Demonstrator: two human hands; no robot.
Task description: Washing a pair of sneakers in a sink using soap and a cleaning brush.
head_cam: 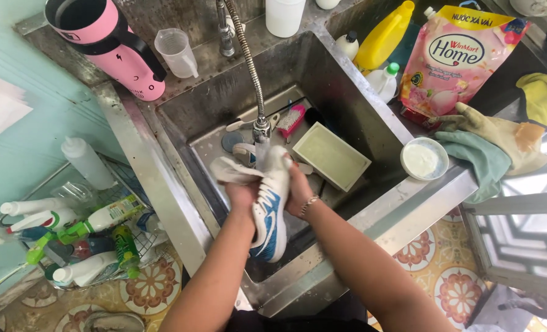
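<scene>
A white sneaker with blue side panels (271, 209) hangs over the steel sink (341, 104), toe up under the flexible faucet head (261, 130). Water runs onto its toe. My right hand (298, 190) grips the shoe's right side; a thin bracelet circles that wrist. My left hand (241, 195) presses against the shoe's left side and holds a pale cloth or insole (233, 170) that sticks out to the left.
In the sink lie a cream rectangular tub (330, 155), a pink brush (290, 120) and a second shoe. A round white bowl (424, 158), gloves (500, 138), a pink refill pouch (454, 58) and a yellow bottle (384, 37) stand right. A pink jug (110, 46) and a wire rack of bottles (83, 233) are left.
</scene>
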